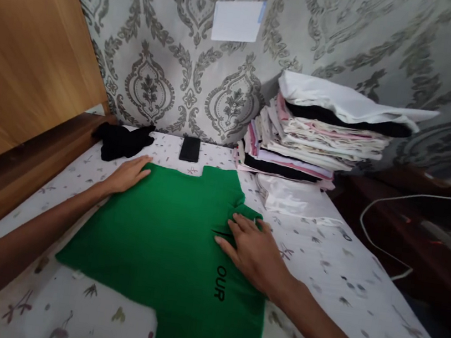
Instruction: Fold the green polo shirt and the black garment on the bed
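Note:
A green T-shirt point(158, 227) with black lettering lies spread flat on the patterned white sheet, its neck end to the right and one sleeve toward me. My left hand point(127, 174) rests with fingers stretched out on the shirt's far left corner. Near the collar, my right hand point(250, 245) lies on the fabric with its fingers spread, partly covering the print; the letters "OUR" show below it. The cloth is bunched a little by the right fingertips. Neither hand grips anything that I can see.
A tall stack of folded clothes point(309, 141) stands at the back right, beside a clear plastic packet point(297, 197). A black phone point(190, 149) and a crumpled black cloth point(123, 141) lie along the wall. Wooden furniture point(30, 63) borders the left; a white cable point(371, 206) hangs at right.

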Tool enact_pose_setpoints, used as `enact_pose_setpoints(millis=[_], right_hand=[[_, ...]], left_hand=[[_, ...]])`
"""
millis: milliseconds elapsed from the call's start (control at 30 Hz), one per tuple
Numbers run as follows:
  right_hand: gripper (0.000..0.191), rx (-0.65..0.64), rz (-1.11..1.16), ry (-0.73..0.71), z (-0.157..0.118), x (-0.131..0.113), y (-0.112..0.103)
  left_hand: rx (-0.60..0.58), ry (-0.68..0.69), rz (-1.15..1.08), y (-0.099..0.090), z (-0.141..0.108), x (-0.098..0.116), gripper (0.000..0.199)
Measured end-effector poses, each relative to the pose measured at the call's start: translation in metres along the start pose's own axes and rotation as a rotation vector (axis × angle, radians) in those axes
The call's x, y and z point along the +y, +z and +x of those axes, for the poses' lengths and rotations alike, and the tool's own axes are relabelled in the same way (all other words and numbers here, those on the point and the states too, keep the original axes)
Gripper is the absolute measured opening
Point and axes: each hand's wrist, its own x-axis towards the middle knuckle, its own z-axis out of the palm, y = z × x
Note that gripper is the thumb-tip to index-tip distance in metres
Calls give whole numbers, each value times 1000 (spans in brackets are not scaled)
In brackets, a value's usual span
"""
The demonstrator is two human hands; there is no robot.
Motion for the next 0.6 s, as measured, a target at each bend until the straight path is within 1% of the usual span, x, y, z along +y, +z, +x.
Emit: enact_pose_setpoints(millis=[67,133,200,267,333,367,400,467,533,600], right_hand=[[41,29,51,-7,15,-4,-12],[34,42,139,-52,32,-13,-18],[28,16,254,-121,55,-28,-17],[24,-36,403,-179,84,-49,-11],[24,-74,605,-191,119,-72,0],[27,-82,740,-144,138,-83,6],[31,-76,881,-48,157,-93,13],[43,-54,951,14,193,-109,25],[51,-33,1009,58,222,-119,38],[47,-34,1085,93,240,-123,50]], left_hand=[[82,-172,-39,-14,5,-17,46],[107,-306,-44,-23,8,-31,34],[91,-365,-63,-25,10,-38,28],[74,-391,-109,-20,14,-38,27],[64,-390,-169,-13,20,-32,23],[65,-378,-202,-9,23,-27,20],[70,-358,-238,-6,25,-21,18],[90,-286,-317,-3,25,-8,15],[104,-186,-394,-4,20,4,12],[104,-99,-448,-7,10,13,13]])
